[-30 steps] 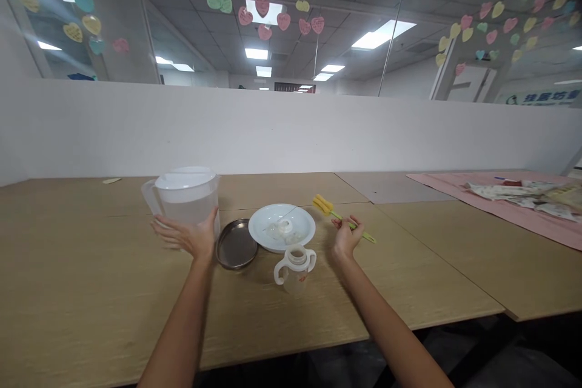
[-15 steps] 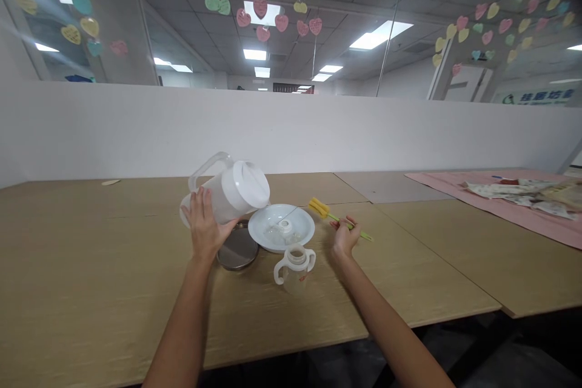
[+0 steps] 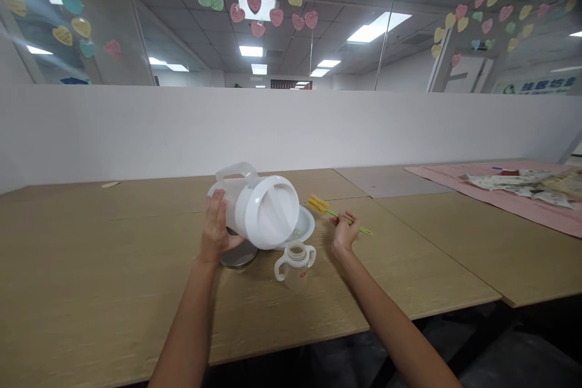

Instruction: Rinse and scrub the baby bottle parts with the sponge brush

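left hand is wrapped around the tilted white pitcher, which is held over the metal tray and the white bowl, both partly hidden. the yellow brush is gripped by its green handle in the right hand. the two-handled bottle is stood upright on the worktop, near the bowl.

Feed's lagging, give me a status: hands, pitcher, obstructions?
Left hand holding pitcher, tilted, lid toward camera. Right hand on brush. Pitcher hides part of bowl and metal dish.
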Available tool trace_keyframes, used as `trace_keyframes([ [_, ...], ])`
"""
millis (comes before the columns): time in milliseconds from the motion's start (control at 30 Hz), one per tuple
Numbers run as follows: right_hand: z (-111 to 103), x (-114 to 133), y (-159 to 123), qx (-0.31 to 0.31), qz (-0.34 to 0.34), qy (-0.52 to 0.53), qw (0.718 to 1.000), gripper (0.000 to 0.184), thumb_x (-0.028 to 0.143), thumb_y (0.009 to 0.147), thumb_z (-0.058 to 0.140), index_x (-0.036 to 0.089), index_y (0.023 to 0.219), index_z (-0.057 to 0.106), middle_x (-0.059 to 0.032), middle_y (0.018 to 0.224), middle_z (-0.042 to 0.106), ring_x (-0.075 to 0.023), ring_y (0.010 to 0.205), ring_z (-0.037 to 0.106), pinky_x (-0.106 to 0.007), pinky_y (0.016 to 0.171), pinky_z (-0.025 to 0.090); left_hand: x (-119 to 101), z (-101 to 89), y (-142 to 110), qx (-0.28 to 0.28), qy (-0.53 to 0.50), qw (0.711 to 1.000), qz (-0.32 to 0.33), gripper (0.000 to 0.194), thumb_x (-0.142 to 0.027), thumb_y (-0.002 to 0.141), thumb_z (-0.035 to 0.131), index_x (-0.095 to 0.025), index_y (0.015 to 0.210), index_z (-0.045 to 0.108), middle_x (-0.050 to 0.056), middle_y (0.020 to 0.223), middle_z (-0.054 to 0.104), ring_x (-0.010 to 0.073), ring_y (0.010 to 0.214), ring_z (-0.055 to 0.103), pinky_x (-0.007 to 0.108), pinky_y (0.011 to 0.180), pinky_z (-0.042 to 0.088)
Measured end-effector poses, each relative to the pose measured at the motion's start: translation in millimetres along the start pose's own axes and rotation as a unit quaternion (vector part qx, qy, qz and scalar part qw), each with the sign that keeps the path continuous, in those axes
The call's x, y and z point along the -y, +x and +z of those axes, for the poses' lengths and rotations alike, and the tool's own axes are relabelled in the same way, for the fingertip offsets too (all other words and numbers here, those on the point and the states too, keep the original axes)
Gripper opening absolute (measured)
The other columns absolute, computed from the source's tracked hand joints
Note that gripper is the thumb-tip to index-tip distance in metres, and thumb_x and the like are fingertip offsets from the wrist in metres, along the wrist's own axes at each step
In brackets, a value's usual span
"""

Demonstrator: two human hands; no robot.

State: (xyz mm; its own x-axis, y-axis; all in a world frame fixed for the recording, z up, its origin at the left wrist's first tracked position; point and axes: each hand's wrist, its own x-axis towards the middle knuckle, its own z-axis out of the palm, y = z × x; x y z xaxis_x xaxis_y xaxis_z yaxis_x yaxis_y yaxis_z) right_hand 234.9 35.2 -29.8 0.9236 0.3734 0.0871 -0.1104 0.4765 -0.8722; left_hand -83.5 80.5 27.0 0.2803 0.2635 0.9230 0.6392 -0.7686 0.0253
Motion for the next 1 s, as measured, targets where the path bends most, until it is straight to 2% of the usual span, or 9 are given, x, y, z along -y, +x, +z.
trace_keyframes([
  [133, -0.4, -1.8, 1.4, 0.001, 0.007, -0.002, 1.0, 0.025, 0.023, 0.07, 0.048, 0.022, 0.095, 0.043, 0.0076, 0.067, 0.053, -0.0123, 0.06, 0.059, -0.035, 0.071, 0.054, -0.9, 2.1, -0.4, -0.004, -0.006, 1.0, 0.004, 0.09, -0.069, 0.064, 0.058, -0.014, 0.132, 0.035, 0.022, 0.138, 0.04, 0.0381, 0.135, 0.028, 0.06, 0.111, 0.02],
  [367, -0.1, -0.7, -0.6, 0.0, -0.004, 0.003, 1.0, 0.026, 0.023, 0.07, 0.048, 0.021, 0.095, 0.044, 0.0051, 0.069, 0.054, -0.0142, 0.061, 0.059, -0.035, 0.069, 0.053, -5.4, -2.9, 2.2, 0.03, -0.008, 0.999, -0.029, 0.089, -0.071, 0.061, 0.06, -0.016, 0.128, 0.039, 0.021, 0.138, 0.04, 0.0379, 0.136, 0.027, 0.06, 0.111, 0.018],
  [533, -0.2, -0.4, -1.3, 0.002, -0.005, 0.015, 1.0, 0.026, 0.024, 0.069, 0.049, 0.021, 0.093, 0.043, 0.0069, 0.069, 0.053, -0.0108, 0.057, 0.057, -0.03, 0.067, 0.052, -4.3, -1.6, -0.5, 0.028, 0.017, 0.999, 0.019, 0.088, -0.067, 0.068, 0.057, -0.019, 0.135, 0.028, 0.022, 0.141, 0.037, 0.0374, 0.137, 0.024, 0.062, 0.11, 0.019],
  [633, -1.0, -1.2, -0.9, 0.006, -0.007, 0.008, 1.0, 0.025, 0.025, 0.069, 0.05, 0.022, 0.093, 0.043, 0.0068, 0.07, 0.053, -0.0108, 0.057, 0.057, -0.029, 0.065, 0.052, -3.2, -0.7, -1.9, -0.003, 0.038, 0.997, 0.068, 0.092, -0.063, 0.07, 0.058, -0.019, 0.139, 0.016, 0.023, 0.143, 0.033, 0.037, 0.138, 0.023, 0.061, 0.109, 0.021],
  [700, -1.3, -2.2, 0.0, 0.007, -0.007, 0.005, 1.0, 0.026, 0.026, 0.069, 0.05, 0.022, 0.093, 0.043, 0.0064, 0.07, 0.053, -0.0116, 0.058, 0.058, -0.03, 0.064, 0.052, -3.9, -1.0, -2.2, -0.027, 0.044, 0.996, 0.073, 0.095, -0.062, 0.071, 0.059, -0.017, 0.141, 0.013, 0.024, 0.143, 0.031, 0.0366, 0.138, 0.023, 0.059, 0.11, 0.023],
  [767, -1.1, -3.5, 1.2, 0.003, -0.005, 0.007, 1.0, 0.026, 0.026, 0.068, 0.05, 0.022, 0.093, 0.044, 0.0063, 0.07, 0.053, -0.0119, 0.058, 0.058, -0.03, 0.064, 0.052, -6.1, -1.6, -1.9, -0.042, 0.059, 0.997, 0.02, 0.098, -0.062, 0.07, 0.06, -0.013, 0.141, 0.014, 0.024, 0.144, 0.029, 0.0366, 0.138, 0.022, 0.056, 0.111, 0.024],
  [867, -0.3, -5.2, 2.5, -0.001, 0.004, 0.008, 1.0, 0.028, 0.025, 0.066, 0.05, 0.022, 0.093, 0.044, 0.0073, 0.069, 0.052, -0.0106, 0.056, 0.057, -0.029, 0.063, 0.052, -10.5, -2.1, -0.3, -0.067, 0.102, 0.986, -0.111, 0.104, -0.062, 0.066, 0.065, -0.009, 0.141, 0.015, 0.025, 0.145, 0.026, 0.0385, 0.138, 0.019, 0.055, 0.112, 0.021],
  [933, 0.3, -5.8, 2.1, 0.0, 0.007, 0.008, 1.0, 0.028, 0.025, 0.066, 0.05, 0.021, 0.093, 0.044, 0.0076, 0.069, 0.051, -0.0095, 0.055, 0.057, -0.027, 0.062, 0.051, -12.9, -1.9, 0.9, -0.091, 0.121, 0.969, -0.198, 0.111, -0.062, 0.064, 0.067, -0.007, 0.142, 0.01, 0.027, 0.147, 0.02, 0.0406, 0.138, 0.015, 0.057, 0.112, 0.019],
  [1000, 0.5, -5.9, 1.0, 0.004, 0.004, 0.009, 1.0, 0.028, 0.025, 0.066, 0.049, 0.021, 0.093, 0.045, 0.0073, 0.07, 0.052, -0.009, 0.056, 0.057, -0.025, 0.062, 0.05, -13.9, -1.7, 1.6, -0.103, 0.114, 0.949, -0.276, 0.115, -0.06, 0.066, 0.066, -0.005, 0.142, -0.001, 0.03, 0.148, 0.01, 0.0427, 0.139, 0.008, 0.061, 0.111, 0.016],
])
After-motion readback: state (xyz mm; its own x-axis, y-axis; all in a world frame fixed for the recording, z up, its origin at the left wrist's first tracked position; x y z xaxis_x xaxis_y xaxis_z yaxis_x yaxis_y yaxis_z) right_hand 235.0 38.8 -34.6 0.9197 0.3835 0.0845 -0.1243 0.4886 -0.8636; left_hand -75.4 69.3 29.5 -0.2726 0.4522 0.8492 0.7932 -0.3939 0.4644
